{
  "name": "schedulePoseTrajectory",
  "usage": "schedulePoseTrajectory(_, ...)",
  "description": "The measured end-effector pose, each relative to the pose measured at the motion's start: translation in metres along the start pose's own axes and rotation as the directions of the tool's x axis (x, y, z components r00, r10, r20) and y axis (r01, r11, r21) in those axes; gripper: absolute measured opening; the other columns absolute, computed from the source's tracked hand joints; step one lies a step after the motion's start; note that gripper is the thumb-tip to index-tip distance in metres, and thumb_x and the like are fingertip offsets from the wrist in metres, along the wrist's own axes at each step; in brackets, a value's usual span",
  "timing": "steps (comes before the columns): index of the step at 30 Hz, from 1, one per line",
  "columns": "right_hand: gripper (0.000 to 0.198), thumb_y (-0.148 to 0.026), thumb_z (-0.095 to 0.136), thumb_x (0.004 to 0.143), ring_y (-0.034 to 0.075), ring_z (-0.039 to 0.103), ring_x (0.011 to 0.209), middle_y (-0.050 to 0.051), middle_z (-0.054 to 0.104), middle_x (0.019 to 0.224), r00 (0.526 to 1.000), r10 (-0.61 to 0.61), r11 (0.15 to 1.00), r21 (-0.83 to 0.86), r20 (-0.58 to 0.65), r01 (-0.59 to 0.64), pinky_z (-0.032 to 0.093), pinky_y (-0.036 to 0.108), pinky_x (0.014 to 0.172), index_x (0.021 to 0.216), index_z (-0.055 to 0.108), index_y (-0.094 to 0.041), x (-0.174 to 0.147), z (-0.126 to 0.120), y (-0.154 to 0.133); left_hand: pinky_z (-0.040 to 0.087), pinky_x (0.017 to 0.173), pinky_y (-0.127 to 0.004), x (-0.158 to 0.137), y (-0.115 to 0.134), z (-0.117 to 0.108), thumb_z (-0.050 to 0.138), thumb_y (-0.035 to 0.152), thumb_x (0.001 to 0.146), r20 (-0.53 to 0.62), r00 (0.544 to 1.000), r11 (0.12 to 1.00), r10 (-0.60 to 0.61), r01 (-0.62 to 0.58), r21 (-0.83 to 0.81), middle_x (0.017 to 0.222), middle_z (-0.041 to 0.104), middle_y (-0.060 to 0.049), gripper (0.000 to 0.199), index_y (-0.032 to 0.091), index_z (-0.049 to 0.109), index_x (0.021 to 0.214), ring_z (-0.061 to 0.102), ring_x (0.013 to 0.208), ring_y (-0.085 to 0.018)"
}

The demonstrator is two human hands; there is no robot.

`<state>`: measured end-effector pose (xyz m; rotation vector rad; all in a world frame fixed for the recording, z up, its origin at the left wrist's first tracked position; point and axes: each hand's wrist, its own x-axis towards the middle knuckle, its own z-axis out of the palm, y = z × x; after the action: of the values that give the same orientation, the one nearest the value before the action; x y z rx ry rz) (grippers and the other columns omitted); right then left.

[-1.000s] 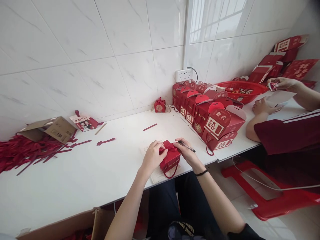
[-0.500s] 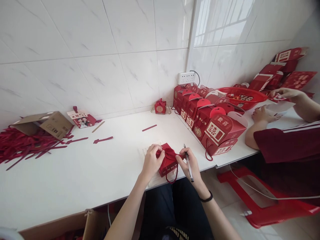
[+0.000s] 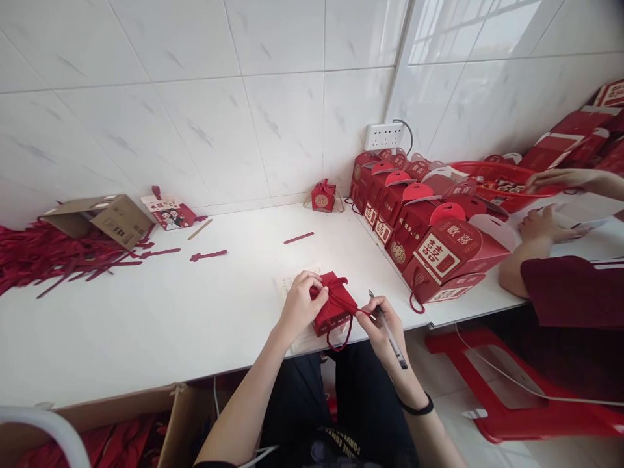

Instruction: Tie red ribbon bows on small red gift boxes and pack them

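A small red gift box (image 3: 327, 323) with a cord handle (image 3: 340, 348) sits near the table's front edge, over a paper sheet (image 3: 287, 281). Across its top lies a red ribbon (image 3: 341, 296), gathered into a knot or bow. My left hand (image 3: 303, 302) pinches the ribbon at the box's left side. With thumb and finger, my right hand (image 3: 383, 325) grips a ribbon end off the box's right corner. A pen (image 3: 389, 331) also rests in the right hand, slanting across the fingers.
Rows of red gift boxes (image 3: 439, 253) stand at the right, by a red basin (image 3: 502, 185). A co-worker's hands (image 3: 546, 224) are beyond. Left lie a cardboard box (image 3: 114, 221), piled red ribbons (image 3: 43, 250) and loose strips (image 3: 209, 255). A small tied box (image 3: 324, 196) stands near the wall.
My right hand has drawn the ribbon end outward to the right and slightly down. The left hand keeps its pinch. The camera view has shifted.
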<state>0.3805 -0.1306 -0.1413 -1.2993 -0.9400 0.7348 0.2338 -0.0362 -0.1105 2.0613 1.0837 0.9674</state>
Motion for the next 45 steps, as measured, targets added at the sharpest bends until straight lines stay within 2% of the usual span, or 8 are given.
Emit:
schedulePoseTrajectory(6,0.018,-0.028,0.057,0.078,0.013,0.048,0.06,-0.001,0.048,0.07,0.971,-0.233,0.947,-0.24,-0.06,0.212,0.04,0.027,0.057,0.087,0.044,-0.019,0.001,-0.012,0.001,0.046,0.086,-0.034,0.001,0.001,-0.001,0.053,0.022,0.079,0.025,0.999,1.0,-0.027,0.027,-0.006,0.091,0.057,-0.003,0.01,0.019,0.054,0.069,0.056,0.091,-0.017)
schedulePoseTrajectory(10,0.023,-0.021,0.064,0.079,0.017,0.05,0.071,0.002,0.051,0.077,0.739,-0.673,0.637,-0.527,-0.025,0.562,0.042,0.031,0.065,0.095,0.047,-0.019,-0.009,0.0,-0.015,0.044,0.089,-0.035,0.004,0.005,-0.006,0.054,0.022,0.077,0.073,0.997,0.999,-0.034,0.035,-0.017,0.092,0.057,-0.003,0.005,0.019,0.058,0.074,0.056,0.095,-0.018)
schedulePoseTrajectory(15,0.011,-0.012,0.059,0.084,0.021,0.054,0.093,0.007,0.06,0.095,0.555,-0.741,0.383,-0.44,0.379,0.812,0.039,0.04,0.085,0.088,0.05,-0.018,-0.026,0.037,-0.015,0.043,0.093,-0.035,0.008,0.003,-0.011,0.054,0.016,0.073,0.128,0.992,0.999,-0.021,0.026,-0.039,0.093,0.056,-0.004,0.006,0.019,0.058,0.075,0.055,0.097,-0.018)
schedulePoseTrajectory(22,0.015,-0.001,0.051,0.084,0.02,0.054,0.088,0.009,0.06,0.091,0.568,-0.733,0.376,-0.472,0.374,0.797,0.04,0.039,0.081,0.086,0.05,-0.016,-0.015,0.049,0.005,0.043,0.093,-0.033,0.009,-0.005,-0.006,0.057,0.018,0.072,0.118,0.992,0.998,-0.042,0.048,-0.048,0.094,0.056,-0.004,0.004,0.019,0.06,0.074,0.055,0.097,-0.017)
schedulePoseTrajectory(35,0.02,0.001,0.051,0.081,0.014,0.052,0.065,0.002,0.058,0.073,0.453,-0.804,0.362,-0.287,0.386,0.887,0.042,0.031,0.063,0.079,0.046,-0.018,-0.02,0.058,0.0,0.045,0.091,-0.034,0.007,-0.004,-0.002,0.057,0.016,0.072,0.069,0.997,0.998,-0.04,0.043,-0.055,0.092,0.056,-0.004,0.004,0.018,0.06,0.073,0.056,0.096,-0.017)
schedulePoseTrajectory(39,0.016,-0.005,0.052,0.083,0.017,0.057,0.079,0.004,0.061,0.08,0.489,-0.778,0.47,-0.151,0.394,0.87,0.047,0.031,0.068,0.088,0.046,-0.02,-0.011,0.039,-0.019,0.044,0.091,-0.035,0.007,-0.005,-0.004,0.057,0.018,0.073,0.079,0.996,0.997,-0.049,0.054,-0.06,0.093,0.056,-0.004,0.003,0.019,0.059,0.072,0.055,0.096,-0.018)
schedulePoseTrajectory(43,0.011,-0.019,0.056,0.085,0.016,0.057,0.07,0.005,0.062,0.089,0.79,-0.601,0.729,-0.323,0.121,0.604,0.046,0.03,0.064,0.088,0.046,-0.021,0.025,0.007,-0.032,0.042,0.093,-0.035,0.008,-0.007,-0.008,0.057,0.022,0.074,0.148,0.988,0.997,-0.034,0.045,-0.068,0.096,0.054,-0.004,0.004,0.02,0.06,0.074,0.053,0.099,-0.018)
schedulePoseTrajectory(45,0.017,-0.033,0.059,0.082,0.015,0.054,0.062,0.004,0.062,0.082,0.905,-0.397,0.822,-0.379,0.155,0.425,0.044,0.029,0.058,0.083,0.048,-0.02,0.045,-0.004,-0.03,0.042,0.094,-0.035,0.008,-0.008,-0.009,0.057,0.023,0.075,0.181,0.983,0.996,-0.029,0.044,-0.081,0.098,0.053,-0.003,0.005,0.02,0.06,0.075,0.053,0.1,-0.018)
